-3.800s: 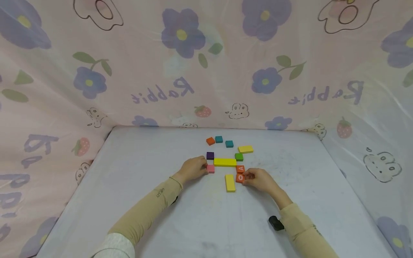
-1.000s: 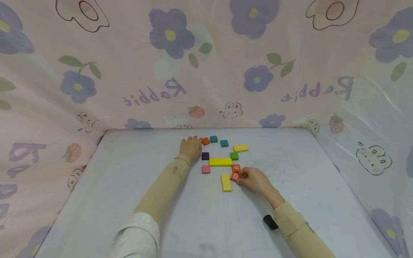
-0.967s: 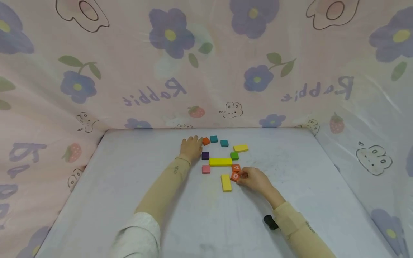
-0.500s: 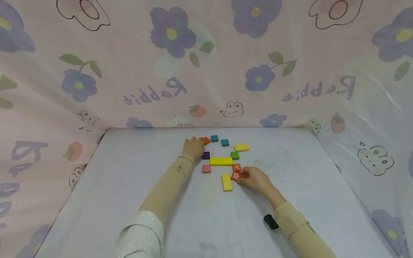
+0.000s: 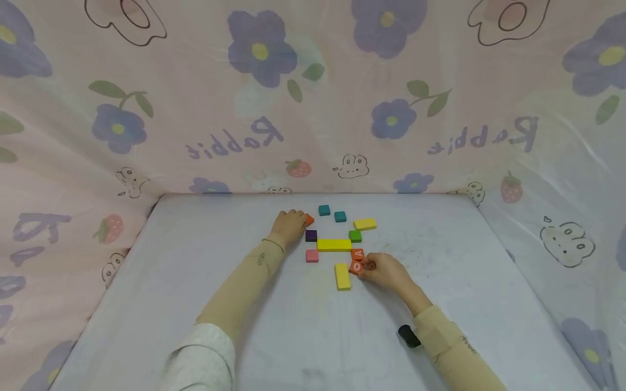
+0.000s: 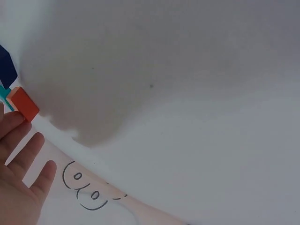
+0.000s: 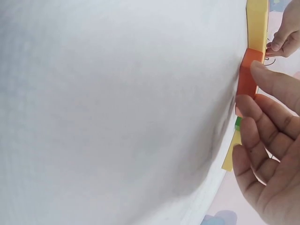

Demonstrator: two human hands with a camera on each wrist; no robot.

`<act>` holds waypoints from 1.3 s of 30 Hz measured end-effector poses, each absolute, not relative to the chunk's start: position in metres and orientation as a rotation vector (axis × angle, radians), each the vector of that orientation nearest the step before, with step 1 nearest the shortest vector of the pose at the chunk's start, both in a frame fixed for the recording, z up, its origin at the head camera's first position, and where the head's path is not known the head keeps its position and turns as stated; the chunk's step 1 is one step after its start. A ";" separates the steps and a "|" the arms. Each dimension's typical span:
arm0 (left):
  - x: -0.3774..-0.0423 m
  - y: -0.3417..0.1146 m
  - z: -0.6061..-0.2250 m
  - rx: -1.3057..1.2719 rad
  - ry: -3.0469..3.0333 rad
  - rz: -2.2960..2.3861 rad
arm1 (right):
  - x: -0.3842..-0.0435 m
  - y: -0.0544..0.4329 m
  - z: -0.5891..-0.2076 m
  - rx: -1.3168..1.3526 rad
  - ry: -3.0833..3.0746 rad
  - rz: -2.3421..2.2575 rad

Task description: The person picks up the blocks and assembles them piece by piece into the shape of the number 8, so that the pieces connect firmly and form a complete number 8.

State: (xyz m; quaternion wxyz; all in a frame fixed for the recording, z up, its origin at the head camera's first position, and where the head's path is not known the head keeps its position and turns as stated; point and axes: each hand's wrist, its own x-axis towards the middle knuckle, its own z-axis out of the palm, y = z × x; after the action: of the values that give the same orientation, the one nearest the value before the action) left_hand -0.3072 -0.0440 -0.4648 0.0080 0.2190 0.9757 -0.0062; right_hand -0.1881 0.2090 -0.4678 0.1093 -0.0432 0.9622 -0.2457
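My left hand (image 5: 289, 225) holds an orange block (image 5: 310, 220) at its fingertips, near the far side of the table. In the left wrist view the fingers (image 6: 33, 152) reach to this orange block (image 6: 26, 104); the thumb is mostly hidden. My right hand (image 5: 388, 270) pinches an orange letter block marked O (image 5: 356, 267) between thumb and finger. Just beyond it lies an orange block marked A (image 5: 358, 254). A long yellow block (image 5: 334, 245) has purple (image 5: 311, 235) and green (image 5: 355, 236) blocks at its far corners and a pink block (image 5: 312, 256) near its left end.
Two teal blocks (image 5: 324, 210) lie at the back, with a yellow block (image 5: 365, 224) to their right. Another yellow block (image 5: 343, 277) lies left of the right hand. A patterned cloth (image 5: 313, 108) rises behind and beside the white table (image 5: 293, 336).
The left hand went from beside the pink block to the orange block at the back and drew it left and nearer, away from the teal block. The O block has turned slightly.
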 end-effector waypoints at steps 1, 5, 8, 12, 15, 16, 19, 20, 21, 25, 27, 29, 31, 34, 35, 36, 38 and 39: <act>-0.307 -0.044 -0.465 0.700 3.058 -0.012 | -0.188 0.209 -0.468 -0.128 2.830 -0.723; -0.306 -0.046 -0.469 0.740 3.072 0.027 | -0.188 0.209 -0.468 -0.120 2.828 -0.720; -0.306 -0.048 -0.472 0.747 3.073 0.073 | -0.189 0.209 -0.469 -0.111 2.829 -0.715; -0.308 -0.054 -0.478 0.724 3.083 0.073 | -0.188 0.209 -0.469 -0.139 2.841 -0.715; -0.309 -0.060 -0.482 0.743 3.097 0.030 | -0.187 0.209 -0.469 -0.145 2.838 -0.716; -0.308 -0.061 -0.483 0.752 3.101 0.022 | -0.187 0.209 -0.469 -0.138 2.833 -0.719; -0.309 -0.061 -0.483 0.798 3.102 0.024 | -0.186 0.209 -0.468 -0.125 2.832 -0.716; -0.310 -0.060 -0.483 0.803 3.099 0.029 | -0.186 0.209 -0.468 -0.131 2.838 -0.714; -0.310 -0.058 -0.482 0.803 3.101 0.043 | -0.186 0.209 -0.468 -0.139 2.843 -0.712; -0.312 -0.053 -0.477 0.770 3.101 0.113 | -0.188 0.209 -0.468 -0.172 2.859 -0.705; -0.312 -0.052 -0.474 0.735 3.088 0.197 | -0.188 0.208 -0.468 -0.172 2.856 -0.703; -0.313 -0.053 -0.471 0.678 3.052 0.311 | -0.188 0.208 -0.468 -0.166 2.852 -0.702; -0.313 -0.055 -0.468 0.628 2.998 0.410 | -0.188 0.208 -0.468 -0.159 2.850 -0.703; -0.313 -0.059 -0.465 0.566 2.921 0.529 | -0.187 0.208 -0.468 -0.165 2.850 -0.699; -0.313 -0.060 -0.464 0.552 2.899 0.554 | -0.187 0.208 -0.468 -0.165 2.850 -0.700; -0.313 -0.062 -0.464 0.541 2.880 0.569 | -0.187 0.208 -0.468 -0.161 2.848 -0.704; -0.313 -0.065 -0.464 0.527 2.861 0.577 | -0.187 0.208 -0.468 -0.165 2.847 -0.703; -0.313 -0.066 -0.464 0.521 2.855 0.584 | -0.187 0.208 -0.468 -0.169 2.847 -0.703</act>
State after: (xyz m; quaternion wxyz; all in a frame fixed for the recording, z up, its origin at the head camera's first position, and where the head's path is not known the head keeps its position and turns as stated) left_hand -0.3127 -0.0659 -0.4643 0.0904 0.1751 0.9605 0.1965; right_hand -0.1873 0.2082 -0.4679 0.1019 -0.0574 0.9642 -0.2380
